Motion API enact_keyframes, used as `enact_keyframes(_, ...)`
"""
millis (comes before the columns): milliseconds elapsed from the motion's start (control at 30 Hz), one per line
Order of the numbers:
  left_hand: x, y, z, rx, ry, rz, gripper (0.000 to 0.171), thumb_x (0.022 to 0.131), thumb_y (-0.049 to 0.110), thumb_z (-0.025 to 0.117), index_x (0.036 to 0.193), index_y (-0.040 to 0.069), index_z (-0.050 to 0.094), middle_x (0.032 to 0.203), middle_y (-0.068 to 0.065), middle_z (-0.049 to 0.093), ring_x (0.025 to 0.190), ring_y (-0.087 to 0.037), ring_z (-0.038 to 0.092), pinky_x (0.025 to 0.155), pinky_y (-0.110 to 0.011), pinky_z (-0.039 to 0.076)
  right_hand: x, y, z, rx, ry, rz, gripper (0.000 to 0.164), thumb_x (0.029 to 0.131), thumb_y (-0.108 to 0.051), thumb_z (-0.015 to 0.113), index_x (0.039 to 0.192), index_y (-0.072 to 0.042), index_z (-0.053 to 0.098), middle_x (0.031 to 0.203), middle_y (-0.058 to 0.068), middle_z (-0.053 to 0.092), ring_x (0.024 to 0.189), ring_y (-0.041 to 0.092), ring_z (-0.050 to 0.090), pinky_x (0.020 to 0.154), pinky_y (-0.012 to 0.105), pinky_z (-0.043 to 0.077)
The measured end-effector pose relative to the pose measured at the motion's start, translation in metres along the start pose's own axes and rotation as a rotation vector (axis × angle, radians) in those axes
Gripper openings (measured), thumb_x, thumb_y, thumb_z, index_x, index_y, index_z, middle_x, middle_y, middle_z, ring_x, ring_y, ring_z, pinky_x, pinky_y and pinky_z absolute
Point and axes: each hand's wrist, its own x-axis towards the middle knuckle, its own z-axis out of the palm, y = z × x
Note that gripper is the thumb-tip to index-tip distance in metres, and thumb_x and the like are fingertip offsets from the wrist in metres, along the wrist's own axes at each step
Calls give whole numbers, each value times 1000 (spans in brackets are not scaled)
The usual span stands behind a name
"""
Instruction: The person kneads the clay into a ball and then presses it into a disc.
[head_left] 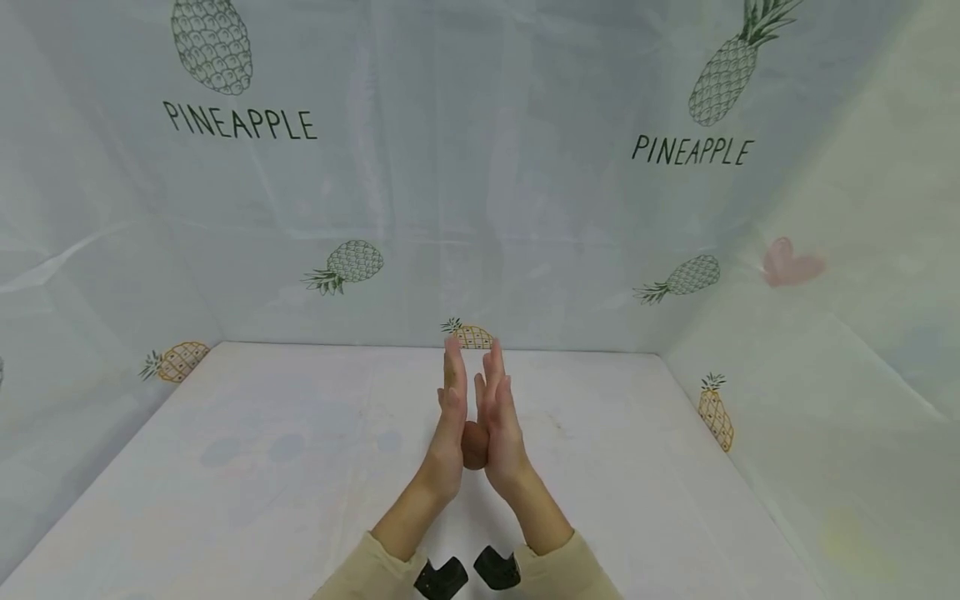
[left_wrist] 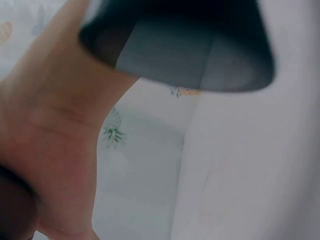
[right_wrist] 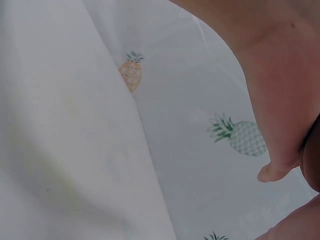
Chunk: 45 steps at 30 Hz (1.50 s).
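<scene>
A smooth brown ball (head_left: 474, 447), like a lump of clay, sits between the palms of both hands, above the white table. My left hand (head_left: 451, 425) stands upright on its left side with straight fingers pointing away. On the other side my right hand (head_left: 502, 429) mirrors it, palm against the ball and fingers extended. The fingertips of the two hands stay apart. In the left wrist view, part of the ball (left_wrist: 16, 210) shows dark at the lower left beside the palm. The right wrist view catches only its edge (right_wrist: 312, 160) at the far right.
The white table (head_left: 300, 467) spreads out under the hands. Hanging sheets printed with pineapples (head_left: 480, 192) enclose it at the back and both sides. Black wrist-camera mounts (head_left: 441, 578) sit at the cuffs of the beige sleeves (head_left: 375, 571).
</scene>
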Motion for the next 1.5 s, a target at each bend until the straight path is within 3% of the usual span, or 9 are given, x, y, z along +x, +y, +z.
enact_keyframes(167,2,-2,-10,15,56,-2,67,109,63,6,167,39,-16,174,18,-22,159,-7,-25,120,-61,-27,-1,4,9,-29,-65,12,65,111,-58,3,169,-36,-17,177,-1,-18,163,38,-13,126,66,-11)
enact_keyframes(567,5,-4,-19,48,125,12,70,111,56,9,169,27,-19,174,12,-25,159,-14,-28,119,-62,-29,-4,0,21,-45,-96,-41,62,113,-52,2,169,-34,-16,176,-5,-20,163,32,-16,128,61,-12)
enact_keyframes(933,6,-17,-18,73,118,-74,69,111,56,7,167,29,-22,172,14,-28,159,-14,-29,118,-66,-29,-3,-8,17,-68,-52,-62,68,111,-61,4,169,-33,-15,175,-13,-20,163,31,-16,126,63,-15)
enact_keyframes(1100,6,-20,-15,83,86,-104,70,110,58,6,167,29,-22,173,11,-28,159,-17,-29,118,-66,-29,-3,-11,14,-74,-26,-75,65,112,-57,5,170,-35,-13,175,-11,-19,163,30,-15,127,61,-14)
enact_keyframes(1500,0,-17,3,49,26,-96,67,112,52,8,167,29,-21,173,13,-26,160,-15,-27,118,-65,-28,-2,-14,-1,-52,50,-71,63,112,-57,8,170,-38,-10,176,-12,-13,164,30,-10,127,63,-10)
